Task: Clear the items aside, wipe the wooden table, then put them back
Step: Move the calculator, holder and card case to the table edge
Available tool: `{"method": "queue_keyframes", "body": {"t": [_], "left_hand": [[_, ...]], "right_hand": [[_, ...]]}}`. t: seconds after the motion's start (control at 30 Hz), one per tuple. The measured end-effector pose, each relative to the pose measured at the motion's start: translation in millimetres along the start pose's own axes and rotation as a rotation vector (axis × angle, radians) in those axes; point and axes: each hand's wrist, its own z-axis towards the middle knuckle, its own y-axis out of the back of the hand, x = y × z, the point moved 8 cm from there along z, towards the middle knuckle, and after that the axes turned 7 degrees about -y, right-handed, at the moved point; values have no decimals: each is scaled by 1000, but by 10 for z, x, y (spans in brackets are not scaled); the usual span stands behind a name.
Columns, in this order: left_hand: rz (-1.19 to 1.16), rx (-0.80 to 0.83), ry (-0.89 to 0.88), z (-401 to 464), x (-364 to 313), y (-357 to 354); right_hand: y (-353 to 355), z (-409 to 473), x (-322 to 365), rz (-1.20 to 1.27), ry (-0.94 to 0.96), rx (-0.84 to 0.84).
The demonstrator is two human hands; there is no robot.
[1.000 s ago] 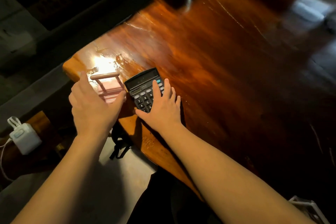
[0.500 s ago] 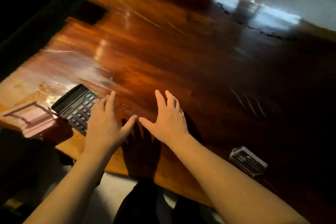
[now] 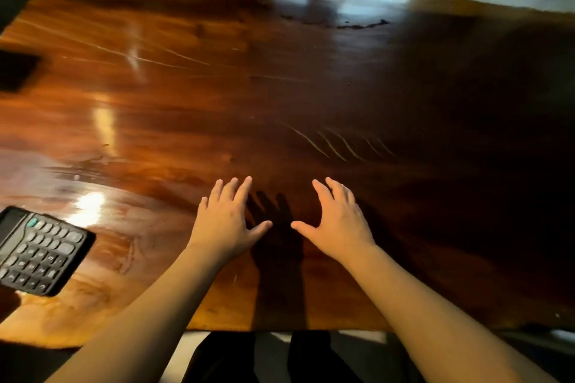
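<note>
the calculator [image 3: 40,250] sits at the lower left of the frame, close to the near edge of the wooden table [image 3: 280,87], one corner pointing toward that edge. i'd worry a sweep of the left forearm could nudge it off onto the floor, since the arm passes just beside it. the polished top looks slick, so things would slide easily. no cloth is in view, so the wipe looks not yet begun. the left hand [image 3: 227,221] is spread flat, fingers splayed, holding nothing; whether it touches the wood or floats above it i cannot tell. the right hand [image 3: 339,221], centre frame, is likewise wide open and empty.
</note>
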Motion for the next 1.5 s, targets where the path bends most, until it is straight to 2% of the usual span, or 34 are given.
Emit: {"method": "queue_keyframes", "body": {"t": [0.33,0.57,0.87,1.17,1.37,1.5], "left_hand": [[51,104,-96,308,-619,-387],[42,120,-96,333,-678,-447],[14,82,-34,213,-466,-373],[-20,-1,213,-264,417,-134],[-85,126,454,-822,1161,-164],[-116,174,530,-1191,1518,-283]], "right_hand": [[-66,-164,-757,-18,-36,52],[-103,-197,-868,30,-33,98],[-5,-186,-741,-19,16,77],[122,85,102,-85,168,47],[34,264,1086,-146,312,69],[-95,358,1798,-204,412,119]]}}
